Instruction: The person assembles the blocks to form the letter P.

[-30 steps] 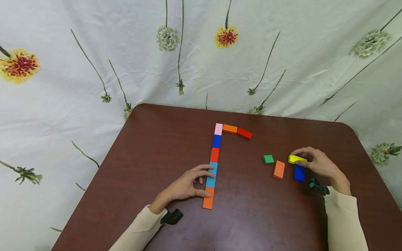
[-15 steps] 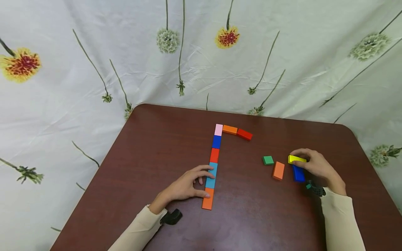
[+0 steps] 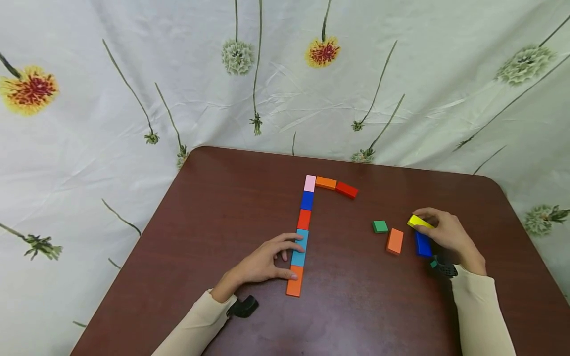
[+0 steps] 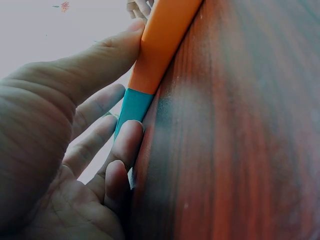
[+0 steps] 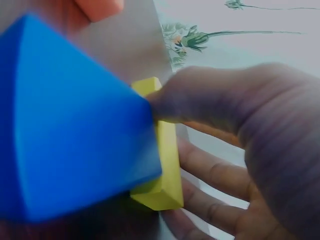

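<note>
My left hand [image 3: 262,262] rests along a row of blocks, its fingertips on the light blue block [image 3: 299,258] and its thumb on the orange block [image 3: 295,283] at the near end. In the left wrist view the thumb touches the side of that orange block [image 4: 165,45], beside the light blue one [image 4: 136,104]. On the right, my right hand [image 3: 451,235] pinches a yellow block [image 3: 417,220] between thumb and fingers. Just nearer lies a dark blue block [image 3: 423,245], which looms large and overlaps the yellow block [image 5: 171,170] in the right wrist view.
Red [image 3: 304,219], dark blue [image 3: 307,200] and pink [image 3: 309,183] blocks continue the row away from me. An orange [image 3: 326,183] and a red block [image 3: 347,190] branch right. Loose green [image 3: 380,227] and salmon-orange [image 3: 395,241] blocks lie left of my right hand.
My right hand and forearm have shifted slightly left. The yellow block in its grip has turned a little and now sits at a steeper slant. The left hand has stayed in place.
</note>
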